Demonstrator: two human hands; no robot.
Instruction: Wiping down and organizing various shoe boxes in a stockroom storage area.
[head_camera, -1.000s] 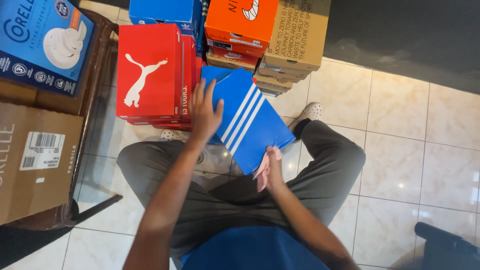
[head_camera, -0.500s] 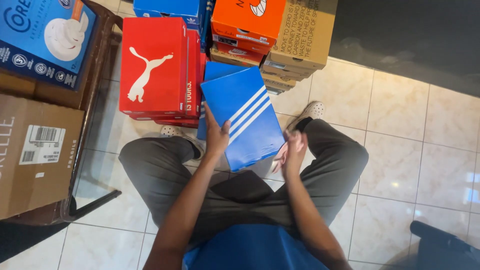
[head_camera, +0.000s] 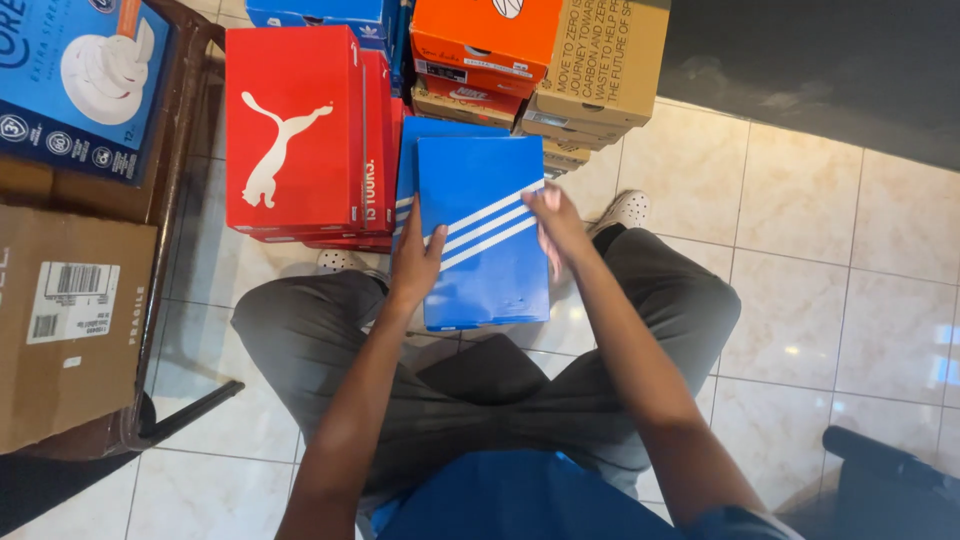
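Note:
I hold a blue shoe-box lid with three white stripes (head_camera: 485, 235) flat in front of me, above my knees. My left hand (head_camera: 415, 255) grips its left edge, fingers spread over the top. My right hand (head_camera: 555, 225) grips its right edge near the stripes. Beneath the lid a second blue box (head_camera: 408, 165) shows at the top and left side. My legs in dark grey trousers (head_camera: 300, 340) spread out on both sides below.
A stack of red shoe boxes (head_camera: 295, 130) stands to the left, orange boxes (head_camera: 485, 40) and brown cardboard boxes (head_camera: 600, 60) behind. At far left sit a blue dishware box (head_camera: 80, 80) and a cardboard carton (head_camera: 70, 320). Cream floor tiles (head_camera: 830, 290) lie to the right.
The striped lid has turned from tilted to nearly straight and moved up over the blue box. My right hand slid from its lower corner up to its right edge.

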